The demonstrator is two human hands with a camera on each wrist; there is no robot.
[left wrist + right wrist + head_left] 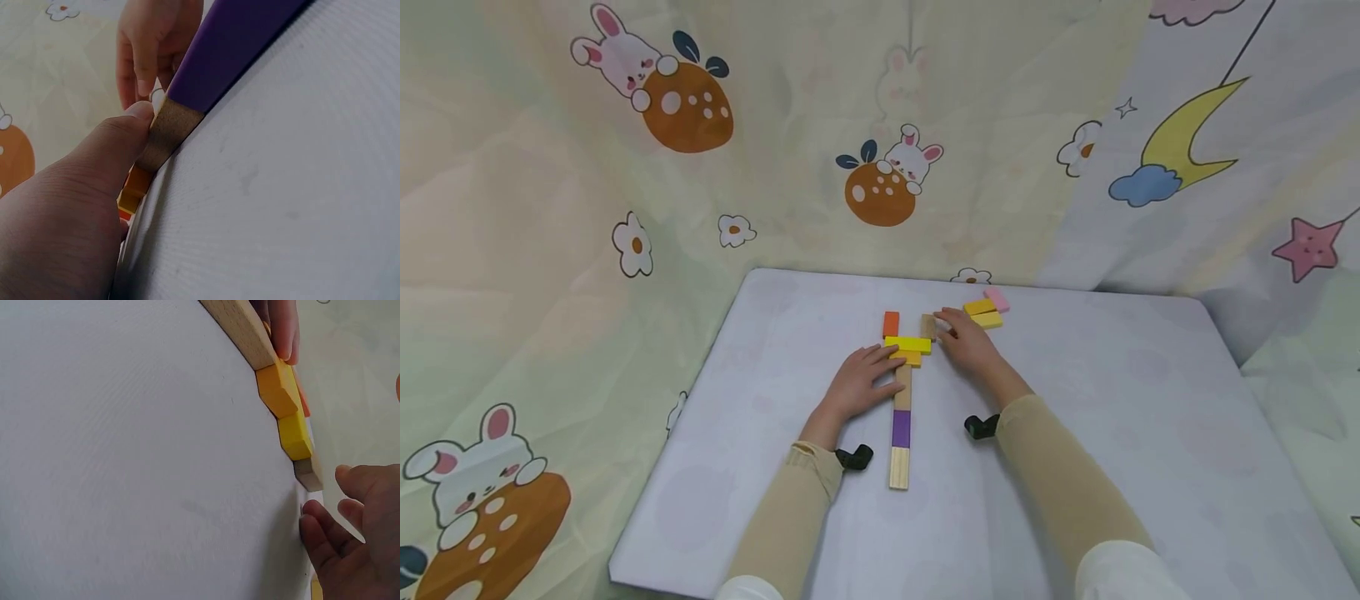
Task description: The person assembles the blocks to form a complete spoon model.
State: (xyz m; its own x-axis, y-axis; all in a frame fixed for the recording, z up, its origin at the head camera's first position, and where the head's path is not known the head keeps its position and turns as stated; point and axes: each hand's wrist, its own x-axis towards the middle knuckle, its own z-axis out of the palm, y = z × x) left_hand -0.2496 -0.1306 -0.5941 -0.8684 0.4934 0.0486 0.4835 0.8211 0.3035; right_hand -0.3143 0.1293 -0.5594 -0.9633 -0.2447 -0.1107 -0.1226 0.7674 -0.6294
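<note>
Nearest on the white bench (1075,400), a long flat line of blocks (901,417): natural wood, purple, wood again, long axis running straight away from the person. Beside its far wooden stretch, left hand (859,382) lying flat, fingers relaxed, thumb (134,122) touching the wood. Crosswise at the far end, a yellow block (908,343) over an orange-yellow one. Beyond, right hand (966,340), fingers loosely curled beside a small upright wooden block (928,326), actual grasp not discernible.

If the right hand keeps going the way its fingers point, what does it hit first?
Probably the small plain wooden block: the right hand has its fingertips pointing left, right beside it. Touching or just apart, I cannot tell.
</note>
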